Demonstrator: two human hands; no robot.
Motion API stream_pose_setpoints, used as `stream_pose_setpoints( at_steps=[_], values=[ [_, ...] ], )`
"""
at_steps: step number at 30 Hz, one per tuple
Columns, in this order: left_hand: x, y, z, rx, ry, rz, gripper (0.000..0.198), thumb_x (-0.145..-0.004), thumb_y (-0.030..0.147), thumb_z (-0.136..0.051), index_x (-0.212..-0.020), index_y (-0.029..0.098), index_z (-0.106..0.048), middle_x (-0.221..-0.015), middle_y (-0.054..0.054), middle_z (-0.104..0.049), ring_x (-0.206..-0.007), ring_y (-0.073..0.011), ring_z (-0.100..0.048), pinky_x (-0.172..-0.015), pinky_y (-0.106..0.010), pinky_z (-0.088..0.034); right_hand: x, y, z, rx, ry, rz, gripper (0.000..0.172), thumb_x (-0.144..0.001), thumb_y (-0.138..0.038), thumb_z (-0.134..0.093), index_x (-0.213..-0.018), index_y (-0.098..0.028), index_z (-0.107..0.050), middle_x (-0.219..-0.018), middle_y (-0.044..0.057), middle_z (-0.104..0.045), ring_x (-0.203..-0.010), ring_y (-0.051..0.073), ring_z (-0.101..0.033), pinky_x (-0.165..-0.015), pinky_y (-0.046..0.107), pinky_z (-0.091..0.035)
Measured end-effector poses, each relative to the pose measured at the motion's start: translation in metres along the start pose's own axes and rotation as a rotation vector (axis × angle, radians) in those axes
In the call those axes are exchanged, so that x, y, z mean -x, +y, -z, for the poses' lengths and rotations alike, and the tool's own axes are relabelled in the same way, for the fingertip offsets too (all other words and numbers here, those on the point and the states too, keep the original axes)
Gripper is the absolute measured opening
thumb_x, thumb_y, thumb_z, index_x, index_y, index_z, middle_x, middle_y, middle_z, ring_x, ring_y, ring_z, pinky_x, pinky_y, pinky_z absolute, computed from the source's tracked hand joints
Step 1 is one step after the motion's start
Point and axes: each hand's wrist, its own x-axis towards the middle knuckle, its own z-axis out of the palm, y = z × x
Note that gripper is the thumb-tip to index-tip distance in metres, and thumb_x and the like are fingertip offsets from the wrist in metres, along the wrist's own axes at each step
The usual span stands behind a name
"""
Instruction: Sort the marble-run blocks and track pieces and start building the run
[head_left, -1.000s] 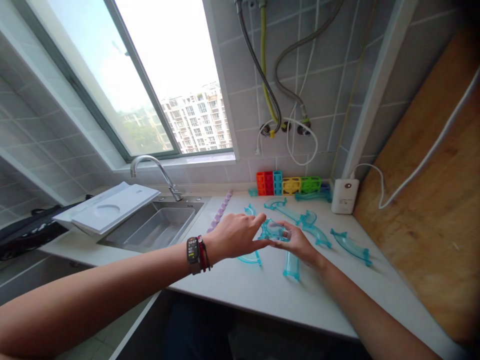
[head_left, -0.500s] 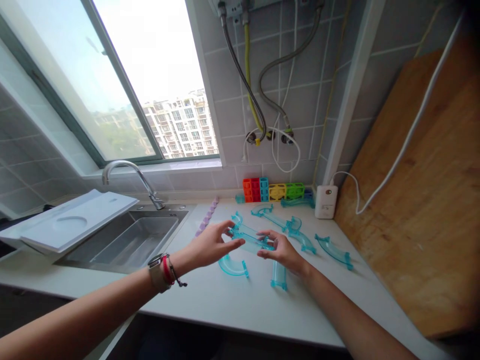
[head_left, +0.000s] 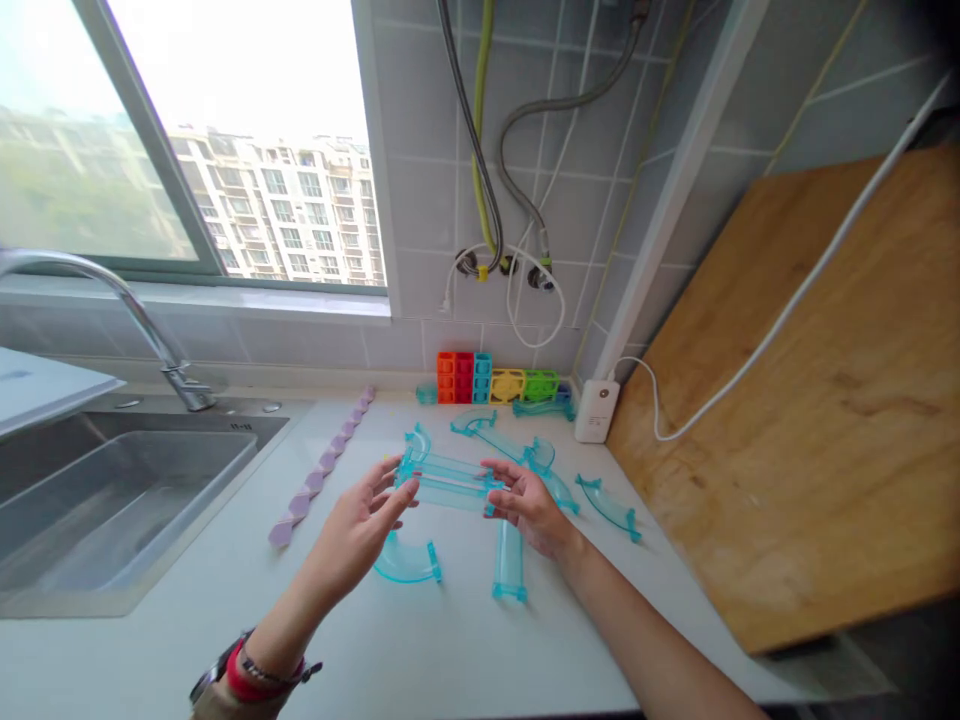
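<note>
Between my two hands, above the white counter, I hold a clear teal plastic track piece (head_left: 454, 482). My left hand (head_left: 364, 520) grips its left end, thumb in front and fingers behind. At the right end, my right hand (head_left: 529, 505) pinches it between thumb and fingers. Below my left hand lies a curved teal track piece (head_left: 409, 568). Under my right hand is a straight teal track piece (head_left: 509, 565), its upper end partly hidden. Several joined teal pieces (head_left: 544, 465) lie behind my right hand, and another curved piece (head_left: 609, 508) rests farther right.
Coloured blocks (head_left: 465, 378) stand in a row against the wall. A strip of purple pieces (head_left: 322, 465) runs along the left, near the sink (head_left: 266, 440) and faucet (head_left: 142, 310). A white plugged-in box (head_left: 598, 410) stands by a leaning wooden board (head_left: 787, 420).
The camera view has swung right and closer, so the counter things sit farther left. My hands still hold the track piece, and my left wrist has turned more upright.
</note>
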Motion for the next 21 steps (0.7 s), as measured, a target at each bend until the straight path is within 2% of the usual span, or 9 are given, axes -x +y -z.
stream_pose_setpoints(
  at_steps=[4, 8, 13, 17, 21],
  values=[
    [0.000, -0.009, 0.002, 0.020, -0.008, -0.031, 0.066, -0.091, 0.060, -0.062, -0.142, 0.020, -0.052, -0.133, -0.017, -0.067, -0.103, -0.0285, -0.073, -0.084, -0.039, -0.059, 0.000, 0.004, 0.001, 0.061, 0.034, -0.007, 0.062, -0.066, -0.035, -0.094, -0.123, -0.027, -0.073, -0.124, 0.008, -0.069, -0.083, 0.014, -0.067, -0.072, 0.029, -0.061],
    [0.000, -0.018, 0.009, 0.068, -0.026, 0.010, 0.064, -0.089, 0.059, -0.065, -0.139, 0.020, -0.054, -0.134, -0.017, -0.066, -0.108, -0.0311, -0.070, -0.089, -0.043, -0.058, 0.000, 0.008, 0.003, 0.144, 0.058, 0.027, 0.063, -0.067, -0.037, -0.093, -0.125, -0.027, -0.072, -0.122, 0.011, -0.072, -0.087, 0.019, -0.069, -0.069, 0.031, -0.061],
    [0.001, -0.028, 0.012, 0.124, -0.040, 0.050, 0.063, -0.088, 0.058, -0.067, -0.138, 0.022, -0.054, -0.133, -0.016, -0.067, -0.105, -0.0303, -0.072, -0.089, -0.043, -0.059, 0.000, 0.012, 0.005, 0.244, -0.006, 0.048, 0.071, -0.066, -0.030, -0.094, -0.132, -0.028, -0.067, -0.124, 0.011, -0.073, -0.117, 0.027, -0.065, -0.081, 0.035, -0.061],
    [0.002, -0.034, 0.013, 0.145, -0.041, 0.041, 0.062, -0.089, 0.058, -0.067, -0.136, 0.020, -0.055, -0.132, -0.016, -0.067, -0.101, -0.0294, -0.073, -0.088, -0.043, -0.060, 0.000, 0.013, 0.003, 0.284, 0.015, 0.021, 0.067, -0.067, -0.031, -0.093, -0.129, -0.026, -0.069, -0.120, 0.011, -0.074, -0.115, 0.027, -0.066, -0.082, 0.037, -0.063],
    [0.003, -0.039, 0.014, 0.150, -0.039, 0.024, 0.063, -0.088, 0.058, -0.067, -0.136, 0.019, -0.056, -0.131, -0.016, -0.068, -0.101, -0.0307, -0.074, -0.082, -0.040, -0.061, -0.001, 0.012, -0.003, 0.237, 0.012, 0.003, 0.071, -0.061, -0.030, -0.096, -0.127, -0.025, -0.070, -0.118, 0.010, -0.075, -0.109, 0.025, -0.069, -0.086, 0.038, -0.062]
  ],
)
